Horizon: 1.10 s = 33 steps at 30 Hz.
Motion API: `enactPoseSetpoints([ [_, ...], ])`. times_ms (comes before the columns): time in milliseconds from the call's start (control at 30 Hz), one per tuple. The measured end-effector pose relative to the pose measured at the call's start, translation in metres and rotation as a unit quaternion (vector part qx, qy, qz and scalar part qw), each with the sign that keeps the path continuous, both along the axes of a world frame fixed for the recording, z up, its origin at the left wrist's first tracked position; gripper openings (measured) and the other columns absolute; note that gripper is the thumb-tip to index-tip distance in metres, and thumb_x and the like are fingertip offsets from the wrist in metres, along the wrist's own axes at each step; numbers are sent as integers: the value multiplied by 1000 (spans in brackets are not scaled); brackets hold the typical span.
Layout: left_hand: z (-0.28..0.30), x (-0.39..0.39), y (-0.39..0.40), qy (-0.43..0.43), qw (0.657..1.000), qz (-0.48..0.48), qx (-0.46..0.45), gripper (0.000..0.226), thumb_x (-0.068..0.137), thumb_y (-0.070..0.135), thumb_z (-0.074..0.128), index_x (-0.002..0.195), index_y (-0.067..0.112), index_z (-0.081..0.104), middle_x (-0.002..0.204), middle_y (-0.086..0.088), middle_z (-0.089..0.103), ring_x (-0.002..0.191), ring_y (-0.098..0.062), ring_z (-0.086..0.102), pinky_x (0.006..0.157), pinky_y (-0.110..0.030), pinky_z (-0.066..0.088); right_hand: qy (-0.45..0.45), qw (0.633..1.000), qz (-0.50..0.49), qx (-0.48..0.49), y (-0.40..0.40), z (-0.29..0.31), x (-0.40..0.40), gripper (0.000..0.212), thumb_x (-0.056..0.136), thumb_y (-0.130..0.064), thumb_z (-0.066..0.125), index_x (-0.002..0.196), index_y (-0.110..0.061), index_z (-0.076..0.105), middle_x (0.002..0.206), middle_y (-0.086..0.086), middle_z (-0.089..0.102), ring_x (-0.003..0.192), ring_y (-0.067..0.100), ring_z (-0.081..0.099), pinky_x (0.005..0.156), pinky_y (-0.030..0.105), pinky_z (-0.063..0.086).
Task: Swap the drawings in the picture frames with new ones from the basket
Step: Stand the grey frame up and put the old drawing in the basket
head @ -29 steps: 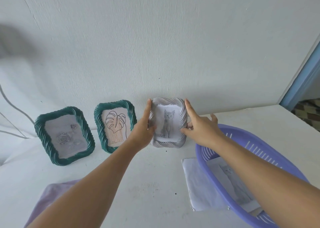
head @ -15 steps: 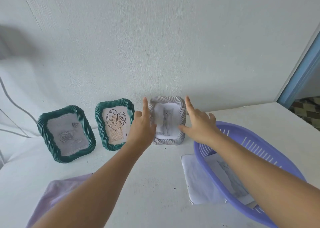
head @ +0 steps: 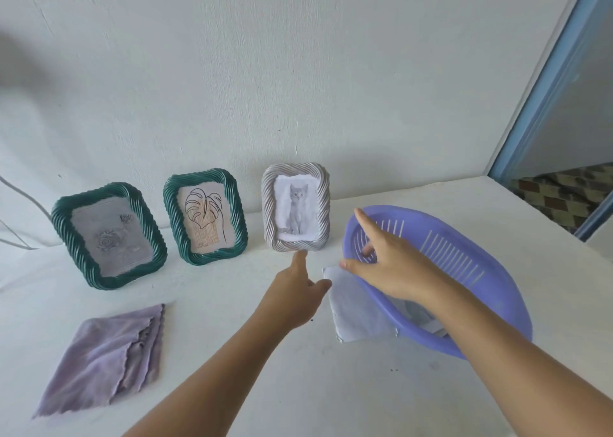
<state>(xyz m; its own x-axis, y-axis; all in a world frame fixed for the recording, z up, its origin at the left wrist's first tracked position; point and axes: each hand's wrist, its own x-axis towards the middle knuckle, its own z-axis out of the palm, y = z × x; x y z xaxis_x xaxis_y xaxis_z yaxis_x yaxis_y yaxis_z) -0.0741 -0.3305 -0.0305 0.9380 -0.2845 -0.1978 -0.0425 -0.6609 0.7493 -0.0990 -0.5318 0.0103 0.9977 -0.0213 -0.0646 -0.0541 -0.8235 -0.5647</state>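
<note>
Three frames [head: 205,217], one basket [head: 464,270], two empty hands [head: 295,290].

Three twisted-rim frames [head: 296,207] stand upright along the wall; purple basket [head: 464,270] right

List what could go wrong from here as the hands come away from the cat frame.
1. The grey frame with the cat drawing stands upright and unheld near the wall; the left hand is close to its base, so a stray nudge might tip it.
2. The right hand hovers over the purple basket rim; catching it could shift the basket.
3. A loose sheet lies half under the basket and may drag along or crease.
</note>
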Motion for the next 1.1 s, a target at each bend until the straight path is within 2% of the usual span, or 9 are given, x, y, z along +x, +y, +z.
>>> enactPoseSetpoints([
  [167,-7,-7,-17,143,982,64,-104,86,93,32,70,160,21,17,132,-14,59,107,-27,67,94,-41,58,53,999,4,12,-1,-9,-23,100,83,-68,65,155,-55,-3,104,-8,69,92,11,67,92,35,53],
  [267,-3,-11,-27,195,960,104,-175,89,92,20,72,161,20,15,141,-13,52,104,-23,66,77,-30,62,31,999,-3,21,0,-12,-29,100,85,-63,66,158,-50,-1,99,-7,70,88,11,67,90,36,55],
  [333,2,-13,-32,233,936,129,-232,89,92,12,73,160,18,16,138,-12,52,103,-21,64,69,-27,59,31,999,-10,41,0,-13,-31,101,86,-60,67,159,-48,-3,97,-5,70,87,11,67,90,36,55],
  [533,5,-17,-46,281,900,163,-290,87,92,-3,65,161,12,13,120,-9,59,107,-30,68,99,-48,55,27,997,-23,61,1,-13,-35,99,87,-60,66,160,-44,0,93,-5,71,88,10,67,86,34,55],
  [800,0,-17,-48,278,903,167,-282,71,92,-7,64,152,0,27,120,-16,57,103,-32,68,83,-40,58,41,995,-23,88,0,-12,-36,101,86,-62,67,160,-46,0,95,-12,70,91,6,65,81,28,51],
  [867,0,-14,-46,297,894,169,-290,48,91,-10,64,135,-3,46,100,-14,61,84,-26,65,73,-33,56,44,995,-23,92,-1,-13,-36,101,86,-62,66,160,-46,0,95,-14,71,92,4,64,79,26,49],
  [933,-2,-12,-44,318,891,166,-279,18,90,-10,64,97,4,56,77,-10,56,66,-17,52,66,-28,50,51,994,-22,99,-2,-12,-36,102,84,-63,67,159,-47,0,96,-15,70,93,1,63,75,22,45],
  [1000,-3,-12,-43,331,890,160,-270,25,89,-9,65,81,9,51,73,-8,53,63,-15,46,61,-24,46,59,992,-24,109,-3,-12,-37,102,84,-63,68,159,-48,1,96,-18,69,93,-1,62,74,20,43],
  [1100,-5,-14,-43,312,901,138,-270,20,89,-6,68,99,7,57,93,-11,65,74,-19,59,62,-24,49,69,989,-24,125,-6,-11,-38,101,84,-62,68,159,-48,2,96,-19,71,95,-2,63,77,21,43],
])
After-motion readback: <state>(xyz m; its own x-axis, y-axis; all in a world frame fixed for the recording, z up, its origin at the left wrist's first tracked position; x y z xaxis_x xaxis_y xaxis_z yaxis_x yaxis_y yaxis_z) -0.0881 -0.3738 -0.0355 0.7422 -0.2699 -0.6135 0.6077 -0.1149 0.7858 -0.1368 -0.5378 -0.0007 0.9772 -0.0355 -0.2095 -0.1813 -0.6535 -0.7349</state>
